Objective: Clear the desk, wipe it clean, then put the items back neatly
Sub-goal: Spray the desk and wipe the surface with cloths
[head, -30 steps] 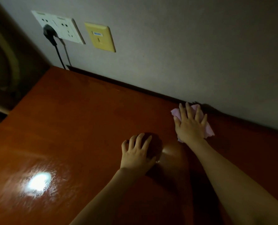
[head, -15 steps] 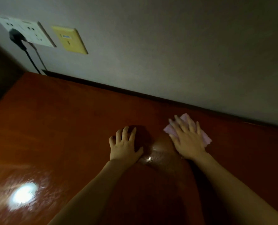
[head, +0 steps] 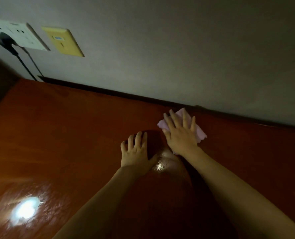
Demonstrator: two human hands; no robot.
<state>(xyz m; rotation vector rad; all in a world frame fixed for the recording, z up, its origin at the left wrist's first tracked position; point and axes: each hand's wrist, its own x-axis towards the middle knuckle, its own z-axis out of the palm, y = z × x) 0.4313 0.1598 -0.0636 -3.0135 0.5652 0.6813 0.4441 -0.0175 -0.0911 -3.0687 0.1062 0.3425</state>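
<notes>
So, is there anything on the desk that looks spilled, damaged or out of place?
Nothing stands out. The desk shows only glossy light reflections, no spill or damage visible. The right hand presses a pink cloth flat near the wall, and the left hand rests on the wood.

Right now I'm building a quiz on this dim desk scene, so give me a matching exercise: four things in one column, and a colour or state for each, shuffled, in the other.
Things:
1. cloth
2. left hand
3. plug
4. blank wall plate

Colour or state:
A. yellow
B. black, pushed into the white socket
C. pink, pressed flat under the right hand
D. resting bare on the desk, holding nothing

Pairs: 1-C, 2-D, 3-B, 4-A
</notes>
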